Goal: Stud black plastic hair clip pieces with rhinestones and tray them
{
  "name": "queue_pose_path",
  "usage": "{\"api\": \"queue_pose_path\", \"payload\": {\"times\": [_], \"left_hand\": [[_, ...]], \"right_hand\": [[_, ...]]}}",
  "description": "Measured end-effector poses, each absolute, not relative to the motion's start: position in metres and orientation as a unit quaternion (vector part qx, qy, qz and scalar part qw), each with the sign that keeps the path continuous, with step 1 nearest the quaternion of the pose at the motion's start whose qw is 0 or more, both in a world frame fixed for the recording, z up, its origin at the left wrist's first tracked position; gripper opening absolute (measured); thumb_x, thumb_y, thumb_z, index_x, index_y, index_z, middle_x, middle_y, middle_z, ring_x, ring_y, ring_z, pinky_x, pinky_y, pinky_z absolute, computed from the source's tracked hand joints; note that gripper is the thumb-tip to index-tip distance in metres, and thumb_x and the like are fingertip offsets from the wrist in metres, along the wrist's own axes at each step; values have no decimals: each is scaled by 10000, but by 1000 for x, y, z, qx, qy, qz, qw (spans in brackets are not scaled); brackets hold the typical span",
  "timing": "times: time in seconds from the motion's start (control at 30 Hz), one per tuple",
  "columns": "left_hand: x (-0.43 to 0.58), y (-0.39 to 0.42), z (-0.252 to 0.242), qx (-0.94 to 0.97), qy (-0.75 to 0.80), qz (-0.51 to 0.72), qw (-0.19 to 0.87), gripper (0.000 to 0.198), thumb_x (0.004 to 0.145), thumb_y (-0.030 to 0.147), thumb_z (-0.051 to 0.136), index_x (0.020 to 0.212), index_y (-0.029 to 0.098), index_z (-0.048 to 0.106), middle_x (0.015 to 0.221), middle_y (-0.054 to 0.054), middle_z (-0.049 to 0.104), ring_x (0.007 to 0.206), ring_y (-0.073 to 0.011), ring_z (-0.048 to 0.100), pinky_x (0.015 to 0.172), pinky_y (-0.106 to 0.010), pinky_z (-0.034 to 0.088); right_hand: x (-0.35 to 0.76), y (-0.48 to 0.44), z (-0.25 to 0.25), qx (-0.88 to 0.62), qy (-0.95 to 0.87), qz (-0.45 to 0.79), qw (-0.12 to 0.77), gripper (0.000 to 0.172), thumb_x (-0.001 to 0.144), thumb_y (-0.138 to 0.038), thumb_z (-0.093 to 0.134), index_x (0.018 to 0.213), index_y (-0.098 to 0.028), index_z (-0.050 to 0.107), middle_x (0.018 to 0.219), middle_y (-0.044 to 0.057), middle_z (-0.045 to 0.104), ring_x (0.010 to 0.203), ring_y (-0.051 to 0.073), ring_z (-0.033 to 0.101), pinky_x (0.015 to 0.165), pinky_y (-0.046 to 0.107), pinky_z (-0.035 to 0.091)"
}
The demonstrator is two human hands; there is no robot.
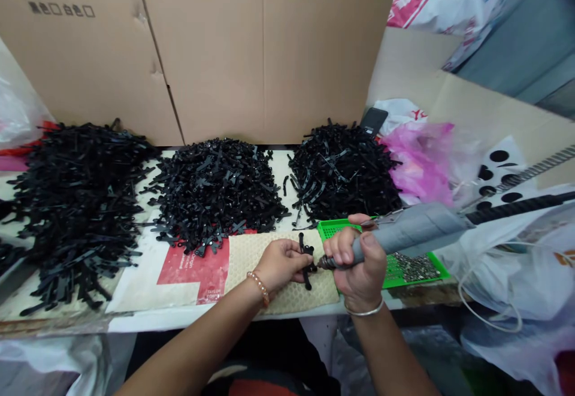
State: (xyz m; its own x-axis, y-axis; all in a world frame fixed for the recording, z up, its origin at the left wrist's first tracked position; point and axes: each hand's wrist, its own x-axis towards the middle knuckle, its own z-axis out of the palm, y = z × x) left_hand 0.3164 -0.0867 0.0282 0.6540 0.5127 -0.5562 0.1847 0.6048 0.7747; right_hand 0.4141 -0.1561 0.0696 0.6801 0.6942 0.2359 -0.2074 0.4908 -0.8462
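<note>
My left hand [283, 264] pinches a small black plastic part [307, 264] above a cream textured mat [258, 252]. The part has slim arms that reach up and down past the fingers. In my right hand [362, 264] is a grey power screwdriver [408, 228], held sideways with its tip pointing left at the black part. Whether the tip touches the part I cannot tell. Behind and below the right hand, a green tray [433, 277] holds many small metal screws [415, 267].
Three large heaps of black plastic parts, the left [85, 186], middle [220, 186] and right [345, 171], lie along the table before a tall cardboard box [269, 54]. A pink plastic bag [422, 156] and a phone [374, 121] are at right. A coiled cable [539, 165] runs off right.
</note>
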Motion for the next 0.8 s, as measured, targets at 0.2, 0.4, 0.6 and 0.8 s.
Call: {"api": "queue_pose_path", "payload": {"times": [0.2, 0.4, 0.6, 0.8], "left_hand": [[316, -87, 29, 438, 403, 107, 796, 220, 677, 166, 765, 716, 127, 552, 547, 18, 593, 487, -87, 569, 463, -182, 496], [316, -87, 30, 433, 404, 107, 798, 263, 638, 195, 801, 716, 128, 559, 563, 9, 607, 512, -100, 596, 476, -185, 500], [315, -86, 29, 433, 405, 102, 799, 242, 649, 189, 789, 725, 124, 568, 619, -18, 640, 581, -134, 642, 497, -205, 514], [315, -87, 32, 428, 404, 99, 802, 221, 666, 157, 767, 732, 123, 559, 603, -18, 635, 577, -138, 640, 505, -219, 524]], "right_hand": [[414, -157, 65, -389, -296, 289, 823, 204, 810, -386, 622, 934, -235, 561, 439, -95, 367, 379, 91, 308, 449, 223, 364], [422, -164, 74, -406, -304, 261, 821, 207, 806, -395, 618, 935, -242, 567, 433, -98, 355, 376, 93, 297, 447, 223, 358], [447, -176, 85, -448, -306, 210, 813, 226, 790, -410, 616, 922, -240, 548, 435, -98, 360, 377, 100, 314, 461, 234, 363], [440, -171, 81, -418, -289, 232, 829, 209, 790, -391, 618, 915, -231, 569, 430, -98, 368, 372, 94, 297, 443, 224, 352]]}}
